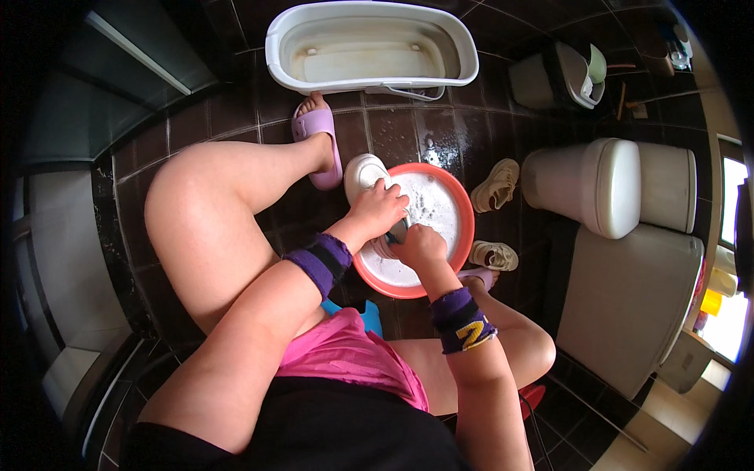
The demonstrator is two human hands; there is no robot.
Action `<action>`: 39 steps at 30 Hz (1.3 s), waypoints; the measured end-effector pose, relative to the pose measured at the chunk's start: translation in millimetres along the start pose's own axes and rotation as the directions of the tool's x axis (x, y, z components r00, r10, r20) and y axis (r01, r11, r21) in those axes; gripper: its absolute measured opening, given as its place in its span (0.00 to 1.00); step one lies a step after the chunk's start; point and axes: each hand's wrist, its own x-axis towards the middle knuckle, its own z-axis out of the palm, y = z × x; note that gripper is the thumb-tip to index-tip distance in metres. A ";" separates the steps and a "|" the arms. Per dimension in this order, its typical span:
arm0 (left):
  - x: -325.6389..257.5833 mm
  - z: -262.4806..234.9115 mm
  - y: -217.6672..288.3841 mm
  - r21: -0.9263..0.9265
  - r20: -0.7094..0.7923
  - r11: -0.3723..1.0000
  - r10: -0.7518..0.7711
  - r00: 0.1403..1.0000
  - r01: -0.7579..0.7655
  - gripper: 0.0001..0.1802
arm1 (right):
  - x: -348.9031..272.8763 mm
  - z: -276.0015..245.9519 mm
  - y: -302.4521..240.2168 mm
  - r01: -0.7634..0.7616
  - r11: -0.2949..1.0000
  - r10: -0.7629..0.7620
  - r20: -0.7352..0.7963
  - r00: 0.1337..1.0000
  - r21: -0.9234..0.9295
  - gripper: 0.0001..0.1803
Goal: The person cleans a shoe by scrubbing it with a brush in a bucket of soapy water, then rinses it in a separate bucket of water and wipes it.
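A white shoe [364,169] lies tilted over the left rim of an orange-red basin [467,216], its toe pointing away from me. White suds [430,196] cover the water in the basin. My left hand [378,210] grips the shoe across its upper, fingers curled over the near edge of its opening. My right hand [420,245] is closed at the heel end of the shoe, beside the grey-blue opening. What its fingers hold, if anything, is hidden under the hand. Purple bands with black straps circle both my forearms.
A white tub [274,55] with cloudy water stands at the far side. Right of the basin sit two beige shoes [496,185], then a white toilet [613,188] and a bin [550,77]. Wet dark tiles [393,133] show beyond the basin. My feet wear lilac slippers [318,124].
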 end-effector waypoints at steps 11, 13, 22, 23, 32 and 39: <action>-8.7 -8.8 -1.1 -0.055 -0.077 0.998 0.004 0.997 -0.009 0.12 | 32.1 61.4 -6.1 0.167 0.936 -0.022 -0.421 0.907 0.311 0.13; -11.1 -8.3 -6.6 -0.054 -0.075 0.998 0.008 0.997 -0.013 0.11 | 34.2 65.1 -12.8 0.145 0.944 -0.015 -0.399 0.917 0.296 0.14; -4.7 -3.1 -17.1 -0.012 -0.070 0.991 0.136 0.988 -0.137 0.12 | 54.4 82.1 4.0 0.430 0.869 -0.343 -0.328 0.880 0.245 0.17; -6.2 -2.6 -21.1 -0.014 -0.060 0.991 0.134 0.989 -0.135 0.12 | 42.8 73.4 -0.9 0.432 0.867 -0.346 -0.323 0.881 0.250 0.17; 6.9 1.5 -26.7 -0.002 -0.097 0.993 0.113 0.989 -0.114 0.12 | 13.4 67.9 -0.3 0.369 0.910 -0.409 -0.264 0.874 -0.189 0.10; 5.7 8.9 -7.9 -0.002 -0.076 0.989 0.149 0.986 -0.150 0.12 | 17.4 73.1 18.6 0.452 0.888 -0.459 -0.124 0.880 -0.083 0.10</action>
